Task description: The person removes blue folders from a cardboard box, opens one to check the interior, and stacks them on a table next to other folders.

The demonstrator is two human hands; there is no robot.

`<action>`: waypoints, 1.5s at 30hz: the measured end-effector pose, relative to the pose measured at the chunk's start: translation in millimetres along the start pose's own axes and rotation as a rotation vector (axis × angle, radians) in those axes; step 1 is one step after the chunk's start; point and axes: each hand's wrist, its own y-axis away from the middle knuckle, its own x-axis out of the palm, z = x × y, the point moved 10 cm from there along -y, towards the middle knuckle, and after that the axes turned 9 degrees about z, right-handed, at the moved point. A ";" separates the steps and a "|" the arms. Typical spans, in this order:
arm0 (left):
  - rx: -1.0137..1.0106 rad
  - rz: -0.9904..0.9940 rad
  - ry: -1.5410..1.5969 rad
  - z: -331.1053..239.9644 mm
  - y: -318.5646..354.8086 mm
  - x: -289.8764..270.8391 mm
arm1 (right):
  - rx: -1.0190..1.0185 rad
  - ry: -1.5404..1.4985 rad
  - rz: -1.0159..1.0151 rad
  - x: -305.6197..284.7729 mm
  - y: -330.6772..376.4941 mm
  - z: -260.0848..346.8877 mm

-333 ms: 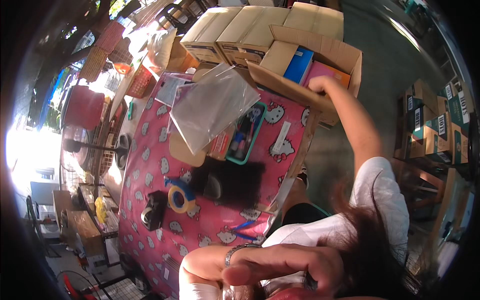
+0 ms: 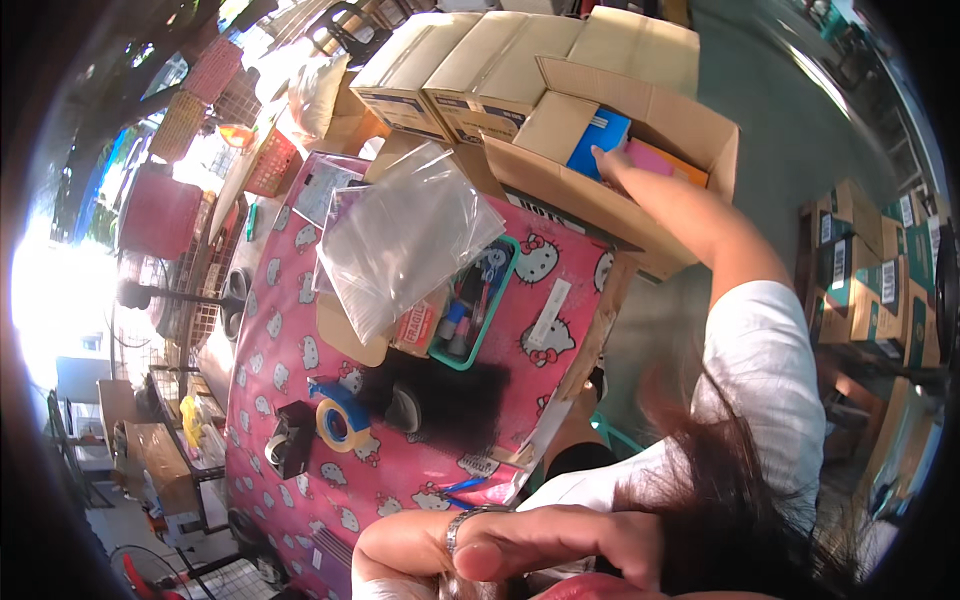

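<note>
Brown cardboard forms the open box point(image 2: 570, 190) at the far right corner of the worktop point(image 2: 525, 385), and in this box the blue book-like item point(image 2: 592, 150) lies beside a pink item point(image 2: 650, 157) and an orange one point(image 2: 690, 172). The right hand point(image 2: 614, 165) reaches over the near wall of the box, and its fingers touch the blue item; they are partly bent, but I cannot tell if they grip it or only rest on it. The left hand point(image 2: 575, 540) is well apart from the box, bent in front of the person's upper body, with the thumb away from the loosely curved fingers; I cannot tell if it holds something. On its wrist is a metal-link band point(image 2: 463, 525). Clear plastic sleeves point(image 2: 405, 240) lie on the worktop, which has a pink cover printed with white cartoon cats. Just beside them are a small red-marked carton point(image 2: 413, 325) and a turquoise tray point(image 2: 496, 304) with pens inside. Nearer to the person are a roll of blue tape point(image 2: 345, 398) and, to its left, a black tape dispenser point(image 2: 295, 440). Behind the open box stands a row of closed cartons point(image 2: 490, 60).
</note>
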 end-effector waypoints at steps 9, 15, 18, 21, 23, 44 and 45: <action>0.256 -1.081 -0.416 -77.6 168.6 -41.0 | 0.129 -0.821 0.008 18.4 -12.7 -23.7; 0.400 -1.317 -0.489 -80.1 234.6 -5.4 | 0.178 -0.916 -0.284 -7.2 18.2 -25.5; 0.384 -1.459 -0.439 -64.2 250.6 -3.6 | 0.047 -1.169 -0.320 2.6 -7.6 -45.1; 0.352 -1.494 -0.562 -61.0 257.4 6.7 | 0.007 -1.291 -0.245 12.6 7.9 -16.6; 0.343 -1.473 -0.556 -62.0 255.8 7.1 | -0.145 -1.266 -0.159 -4.9 27.0 9.8; 0.153 -1.334 -0.592 -54.1 306.8 15.9 | -0.785 -1.187 0.363 -84.2 425.7 104.3; 0.167 -1.357 -0.613 -62.6 304.7 16.6 | -0.786 -1.175 0.381 -72.6 449.9 97.1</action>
